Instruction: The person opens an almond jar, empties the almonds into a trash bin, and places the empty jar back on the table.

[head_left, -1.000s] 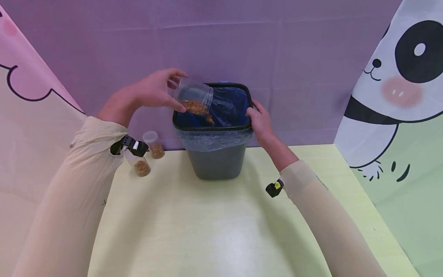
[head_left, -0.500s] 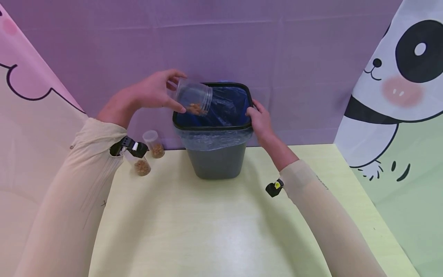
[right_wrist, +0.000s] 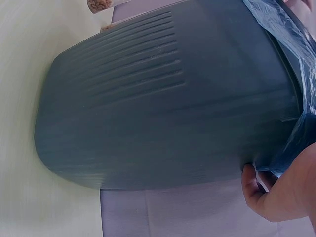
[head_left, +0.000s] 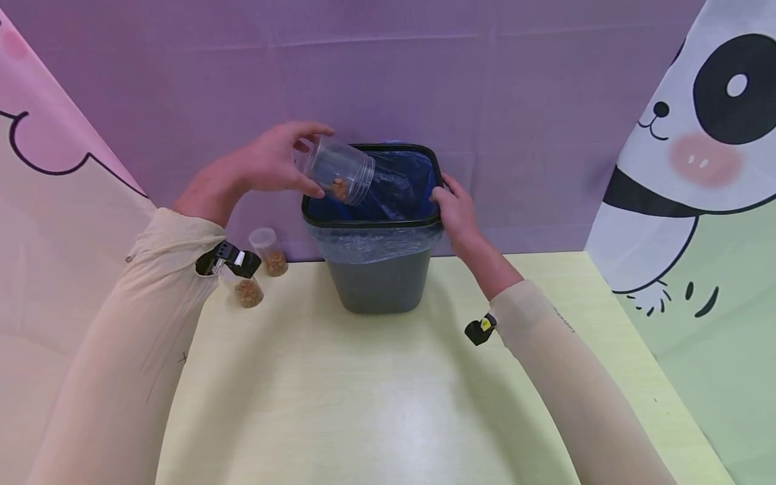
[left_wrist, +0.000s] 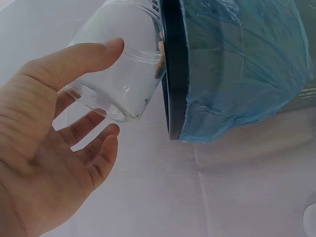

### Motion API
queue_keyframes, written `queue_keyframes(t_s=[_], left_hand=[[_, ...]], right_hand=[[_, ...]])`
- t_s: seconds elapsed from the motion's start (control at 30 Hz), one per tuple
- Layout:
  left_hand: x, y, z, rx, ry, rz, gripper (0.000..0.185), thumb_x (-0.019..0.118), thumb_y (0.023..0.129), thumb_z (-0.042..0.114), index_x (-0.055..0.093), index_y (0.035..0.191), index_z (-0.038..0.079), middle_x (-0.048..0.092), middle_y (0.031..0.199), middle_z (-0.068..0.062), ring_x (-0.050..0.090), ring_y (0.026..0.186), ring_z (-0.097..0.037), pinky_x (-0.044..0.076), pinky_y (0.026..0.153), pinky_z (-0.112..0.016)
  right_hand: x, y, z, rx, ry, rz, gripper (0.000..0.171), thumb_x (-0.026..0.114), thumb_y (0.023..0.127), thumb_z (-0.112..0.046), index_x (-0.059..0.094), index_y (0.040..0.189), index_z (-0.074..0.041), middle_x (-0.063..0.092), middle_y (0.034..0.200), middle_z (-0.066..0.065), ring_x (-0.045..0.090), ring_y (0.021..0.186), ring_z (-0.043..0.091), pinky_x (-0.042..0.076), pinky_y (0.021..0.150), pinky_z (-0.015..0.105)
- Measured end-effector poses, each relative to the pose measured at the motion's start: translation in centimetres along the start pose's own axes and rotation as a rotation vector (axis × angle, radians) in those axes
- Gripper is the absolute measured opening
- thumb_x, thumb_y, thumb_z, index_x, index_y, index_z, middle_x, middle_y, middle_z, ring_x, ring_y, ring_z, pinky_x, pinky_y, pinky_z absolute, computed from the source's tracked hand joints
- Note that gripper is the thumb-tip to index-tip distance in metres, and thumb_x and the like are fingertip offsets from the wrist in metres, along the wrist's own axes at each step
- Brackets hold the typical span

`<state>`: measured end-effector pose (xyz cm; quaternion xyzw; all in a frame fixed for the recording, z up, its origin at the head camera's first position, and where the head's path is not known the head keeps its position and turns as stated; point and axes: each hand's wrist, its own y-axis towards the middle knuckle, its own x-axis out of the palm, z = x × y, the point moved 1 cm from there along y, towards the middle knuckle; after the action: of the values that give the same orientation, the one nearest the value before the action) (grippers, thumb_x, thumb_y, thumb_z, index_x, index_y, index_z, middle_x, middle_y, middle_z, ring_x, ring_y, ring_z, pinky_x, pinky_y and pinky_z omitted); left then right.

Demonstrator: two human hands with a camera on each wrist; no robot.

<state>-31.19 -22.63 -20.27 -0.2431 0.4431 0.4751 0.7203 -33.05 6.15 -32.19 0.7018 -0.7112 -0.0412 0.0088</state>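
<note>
My left hand (head_left: 267,162) (left_wrist: 59,133) grips a clear plastic jar (head_left: 336,170) (left_wrist: 121,74), tipped mouth-down over the left rim of a dark grey bin (head_left: 378,283) (right_wrist: 148,108) lined with a blue bag (head_left: 403,185) (left_wrist: 237,64). A few brown pellets (head_left: 338,188) lie near the jar's mouth. My right hand (head_left: 455,212) (right_wrist: 284,190) grips the bin's right rim, fingers curled over the edge. The bin stands at the back of a pale yellow table (head_left: 376,404).
Two small clear jars (head_left: 269,252) (head_left: 247,291) with brown pellets stand on the table left of the bin, partly behind my left sleeve. A purple cloth wall (head_left: 388,67) runs close behind the bin. A panda-print panel (head_left: 697,168) closes the right side.
Most of the brown pellets have left the tipped jar and dropped into the bin; only a few are left at its mouth. The jar is tilted slightly more. My right hand has not moved.
</note>
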Motion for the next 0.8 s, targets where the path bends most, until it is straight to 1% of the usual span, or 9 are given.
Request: queue_keyframes(t_s=[0.27,0.37,0.5,0.67,0.8], left_hand=[[0.28,0.30,-0.18,0.023,0.067,-0.009,0.097,0.085,0.073,0.009,0.030,0.152,0.014,0.033,0.148,-0.017,0.035,0.131,-0.040,0.041,0.096,-0.057],[0.40,0.40,-0.27,0.033,0.087,0.001,0.097,0.086,0.072,0.008,0.032,0.152,0.014,0.034,0.148,-0.016,0.036,0.131,-0.039,0.042,0.095,-0.057],[0.60,0.60,-0.19,0.055,0.085,0.012,0.096,0.086,0.070,0.008,0.034,0.151,0.014,0.035,0.148,-0.016,0.037,0.130,-0.040,0.043,0.095,-0.057],[0.79,0.56,-0.22,0.042,0.078,0.012,0.096,0.087,0.071,0.009,0.034,0.151,0.015,0.035,0.147,-0.016,0.035,0.131,-0.039,0.043,0.095,-0.058],[0.77,0.51,0.08,0.044,0.075,0.019,0.097,0.086,0.072,0.010,0.031,0.151,0.014,0.034,0.148,-0.015,0.033,0.133,-0.037,0.040,0.098,-0.057]], right_hand=[[0.07,-0.07,0.02,0.000,-0.009,0.014,0.057,0.048,0.086,-0.018,0.049,0.143,-0.015,0.046,0.144,0.004,0.045,0.123,0.024,0.036,0.103,0.038],[0.13,-0.09,0.01,-0.006,-0.013,0.011,0.057,0.048,0.087,-0.018,0.048,0.143,-0.015,0.046,0.144,0.005,0.045,0.123,0.024,0.036,0.104,0.038],[0.10,-0.13,0.05,-0.004,-0.013,0.007,0.057,0.047,0.087,-0.018,0.048,0.144,-0.015,0.046,0.144,0.004,0.045,0.123,0.025,0.036,0.104,0.039],[0.18,-0.09,0.11,0.005,0.003,0.007,0.057,0.049,0.087,-0.018,0.048,0.144,-0.015,0.046,0.144,0.005,0.045,0.123,0.024,0.036,0.104,0.038],[0.23,-0.11,0.15,0.009,0.015,0.008,0.056,0.048,0.088,-0.018,0.048,0.143,-0.014,0.047,0.143,0.005,0.045,0.122,0.025,0.036,0.103,0.038]])
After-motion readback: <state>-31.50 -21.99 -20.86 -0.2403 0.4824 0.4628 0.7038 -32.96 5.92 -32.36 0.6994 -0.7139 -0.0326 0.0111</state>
